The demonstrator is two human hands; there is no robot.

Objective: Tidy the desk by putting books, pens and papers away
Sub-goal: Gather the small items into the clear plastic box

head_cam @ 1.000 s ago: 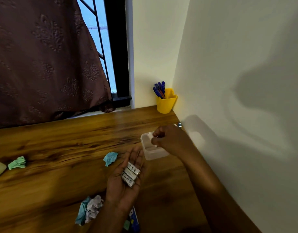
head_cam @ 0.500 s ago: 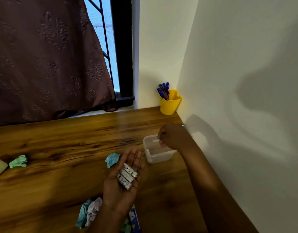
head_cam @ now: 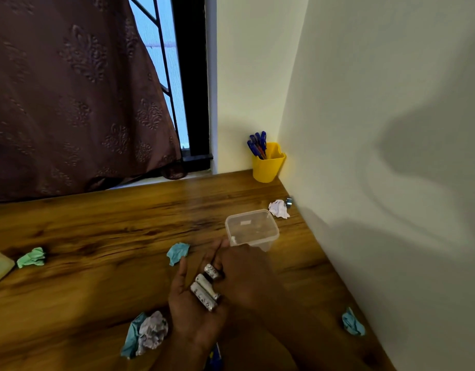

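- This looks like a room in a home, with a study corner.
- A wooden worktop (head_cam: 97, 236) fills the lower half and runs into the corner of two plain cream walls (head_cam: 378, 103) at 1 o'clock.
- A brown patterned curtain (head_cam: 70, 89) hangs at 11 o'clock, beside a barred window (head_cam: 165, 22) at 12 o'clock.
- A yellow cup (head_cam: 267, 167) of blue pens (head_cam: 257, 143) stands in that corner.
- Crumpled paper balls (head_cam: 31, 257) lie on the worktop at 9 o'clock and near the middle.
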